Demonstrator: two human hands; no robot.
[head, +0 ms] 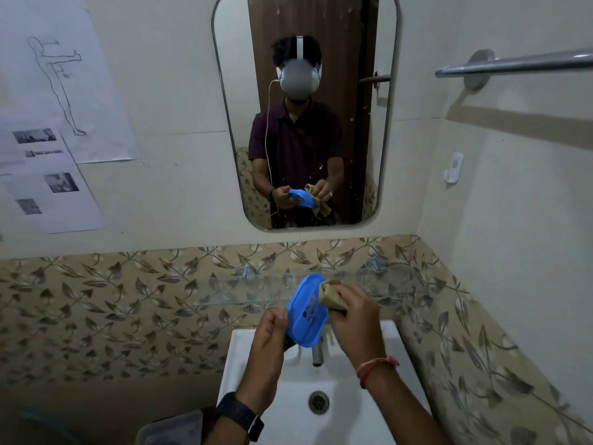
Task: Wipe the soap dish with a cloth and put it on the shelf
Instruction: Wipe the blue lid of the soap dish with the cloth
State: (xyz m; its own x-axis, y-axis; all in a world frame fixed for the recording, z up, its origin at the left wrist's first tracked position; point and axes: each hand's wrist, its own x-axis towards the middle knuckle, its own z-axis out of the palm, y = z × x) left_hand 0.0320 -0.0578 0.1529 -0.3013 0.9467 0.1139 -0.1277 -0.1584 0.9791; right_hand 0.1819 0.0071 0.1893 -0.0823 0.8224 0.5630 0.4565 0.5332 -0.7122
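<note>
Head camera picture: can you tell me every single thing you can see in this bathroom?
sink: 1, white, bottom middle
tap: 1, silver, at the sink's back
soap dish: 1, blue, held over the sink
cloth: 1, tan, against the soap dish's top right edge
shelf: 1, clear glass, on the wall behind the soap dish
mirror: 1, silver-edged, wall above the shelf
towel rail: 1, silver, top right wall
hook: 1, white, right wall
paper sheets: several, white, left wall
watch: 1, black, left wrist
thread band: 1, orange, right wrist
left hand: 1, grips the soap dish
right hand: 1, holds the cloth
</note>
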